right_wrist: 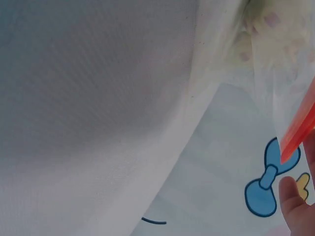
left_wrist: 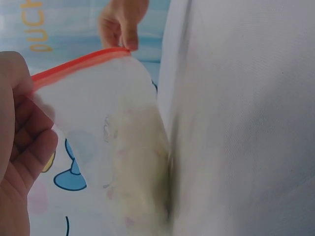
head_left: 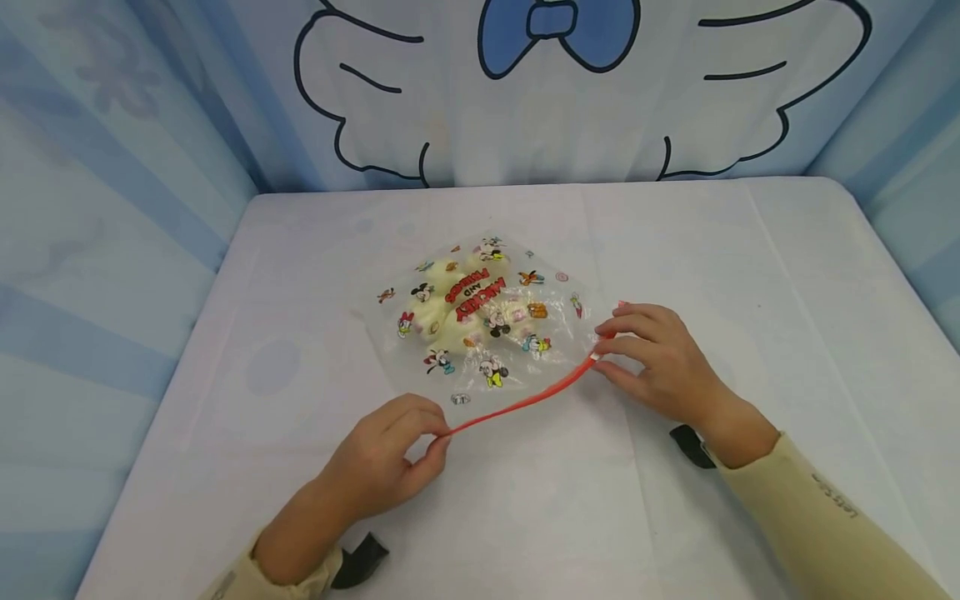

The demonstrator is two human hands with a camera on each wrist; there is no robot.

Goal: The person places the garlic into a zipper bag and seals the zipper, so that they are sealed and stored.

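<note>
Both arms wear long, close-fitting sleeves of pale cream-yellow cloth that end at the wrists, leaving the hands bare. The right sleeve (head_left: 832, 517) carries a short line of small dark lettering along the forearm, too small to read. Just below the cuff of the right sleeve, a black strap piece (head_left: 692, 445) juts out under the wrist. The left sleeve (head_left: 255, 579) shows only near its cuff, and a similar black strap end (head_left: 358, 560) sticks out beside that cuff. The left hand (head_left: 382, 462) and right hand (head_left: 660, 360) wear no gloves.
</note>
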